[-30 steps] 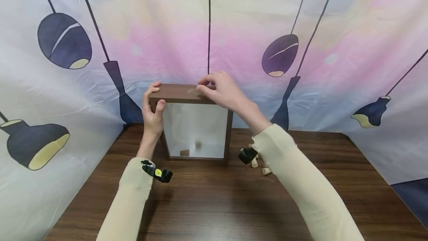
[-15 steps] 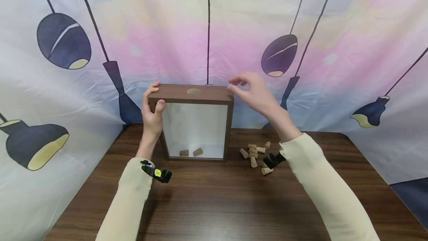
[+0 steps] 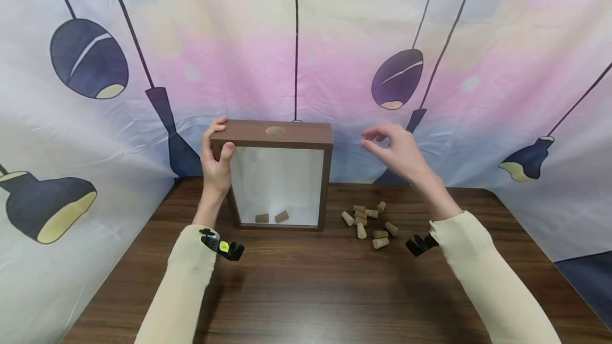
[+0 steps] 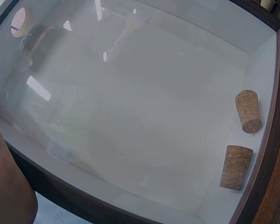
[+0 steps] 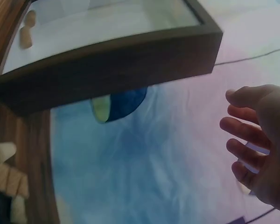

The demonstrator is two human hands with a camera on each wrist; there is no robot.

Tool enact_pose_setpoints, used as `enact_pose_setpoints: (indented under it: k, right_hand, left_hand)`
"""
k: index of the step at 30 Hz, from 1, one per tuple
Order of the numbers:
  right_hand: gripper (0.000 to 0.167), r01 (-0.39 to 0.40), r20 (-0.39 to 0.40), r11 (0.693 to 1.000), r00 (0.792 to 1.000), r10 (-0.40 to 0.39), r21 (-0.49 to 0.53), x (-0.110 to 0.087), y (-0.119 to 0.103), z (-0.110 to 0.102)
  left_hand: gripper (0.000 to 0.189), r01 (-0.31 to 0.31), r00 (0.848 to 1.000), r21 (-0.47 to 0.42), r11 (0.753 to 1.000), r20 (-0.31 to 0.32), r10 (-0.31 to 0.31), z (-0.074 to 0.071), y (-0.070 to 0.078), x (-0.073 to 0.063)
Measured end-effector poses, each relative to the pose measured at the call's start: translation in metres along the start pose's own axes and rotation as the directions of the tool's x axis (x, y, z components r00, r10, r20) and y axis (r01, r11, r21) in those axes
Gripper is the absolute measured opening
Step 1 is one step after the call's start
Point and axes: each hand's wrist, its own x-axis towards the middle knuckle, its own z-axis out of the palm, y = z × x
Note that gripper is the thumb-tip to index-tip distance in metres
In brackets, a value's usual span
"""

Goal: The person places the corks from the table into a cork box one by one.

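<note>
A brown wooden shadow box [image 3: 306,134] with a clear front stands upright on the table, a round hole in its top side. My left hand [image 3: 216,166] grips its upper left corner, thumb on the front and fingers over the top. Two corks lie inside at the bottom, the left cork [image 3: 262,218] and the tilted right cork [image 3: 281,216]; the left wrist view shows both corks [image 4: 248,111] behind the pane. My right hand [image 3: 399,150] is in the air right of the box, fingers loosely bent and holding nothing. Below it lies a pile of loose corks [image 3: 360,230].
The dark wooden table [image 3: 306,285] reaches back to a printed cloth backdrop [image 3: 344,57] with painted lamps. A small black camera [image 3: 421,244] sits on the right wrist and another camera [image 3: 231,251] on the left.
My right hand has moved from the box's hole out to the right and down. A cork, blurred in its fall earlier, now rests beside the other inside. My left hand stays put.
</note>
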Motion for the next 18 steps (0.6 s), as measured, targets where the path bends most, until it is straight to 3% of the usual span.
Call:
enact_pose_setpoints:
  k: [4, 18]
  right_hand:
    - [0.029, 0.004, 0.058, 1.000, 0.998, -0.003, -0.026, -0.012, 0.017, 0.003]
    - [0.023, 0.177, 0.160, 0.977, 0.974, -0.158, -0.116, -0.058, 0.066, 0.030]
  left_hand:
    - [0.069, 0.000, 1.000, -0.001, 1.000, 0.002, 0.000, -0.001, 0.001, 0.000]
    - [0.069, 0.008, 1.000, -0.007, 1.000, 0.006, -0.008, 0.000, 0.002, 0.000]
